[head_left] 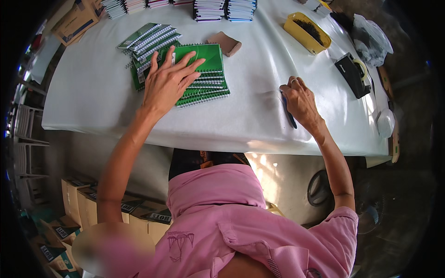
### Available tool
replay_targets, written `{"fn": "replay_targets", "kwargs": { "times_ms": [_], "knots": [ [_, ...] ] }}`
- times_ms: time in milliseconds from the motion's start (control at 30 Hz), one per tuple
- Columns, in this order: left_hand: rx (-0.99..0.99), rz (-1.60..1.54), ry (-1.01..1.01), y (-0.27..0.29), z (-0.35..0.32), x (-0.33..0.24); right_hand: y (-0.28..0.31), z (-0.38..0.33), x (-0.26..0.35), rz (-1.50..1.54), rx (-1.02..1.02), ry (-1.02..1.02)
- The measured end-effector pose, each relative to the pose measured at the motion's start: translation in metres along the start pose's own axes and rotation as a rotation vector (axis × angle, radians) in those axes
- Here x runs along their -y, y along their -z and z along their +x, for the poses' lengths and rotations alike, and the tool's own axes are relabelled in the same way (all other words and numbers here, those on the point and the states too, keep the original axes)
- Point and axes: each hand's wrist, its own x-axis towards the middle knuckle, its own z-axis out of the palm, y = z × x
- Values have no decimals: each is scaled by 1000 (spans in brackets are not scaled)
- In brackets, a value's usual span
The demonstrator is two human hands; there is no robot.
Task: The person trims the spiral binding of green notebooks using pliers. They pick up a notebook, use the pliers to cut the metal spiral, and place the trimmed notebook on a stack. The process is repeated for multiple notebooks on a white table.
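My left hand lies with spread fingers on a stack of green spiral notebooks, left of the table's middle. The stack is fanned, so several wire-bound edges show toward me. Behind and left of that hand sits another staggered pile of green spiral notebooks. To the right, my right hand is closed around a slim dark tool. Its dark blue-black end sticks out below the fingers, close to the white tablecloth; the rest is hidden, so its kind is unclear.
A flat brown piece lies behind the notebooks. Farther right stand a yellow tub of small black pieces, a black tape dispenser and a clear plastic bag. Notebook stacks line the back. Cardboard boxes stand below left.
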Motion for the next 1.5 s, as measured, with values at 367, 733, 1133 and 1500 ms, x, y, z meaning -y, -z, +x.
{"fn": "replay_targets", "kwargs": {
  "times_ms": [367,733,1133,1500],
  "knots": [
    [-28,-53,78,-1,-4,-5,35,-17,20,-54,414,-321],
    [-7,-230,164,-8,5,-4,0,-20,24,7,135,52],
    [-101,-259,194,-15,1,-2,67,69,41,-211,-86,331],
    [-125,-225,205,-20,0,-5,96,107,56,-490,-104,613]
  ]
}}
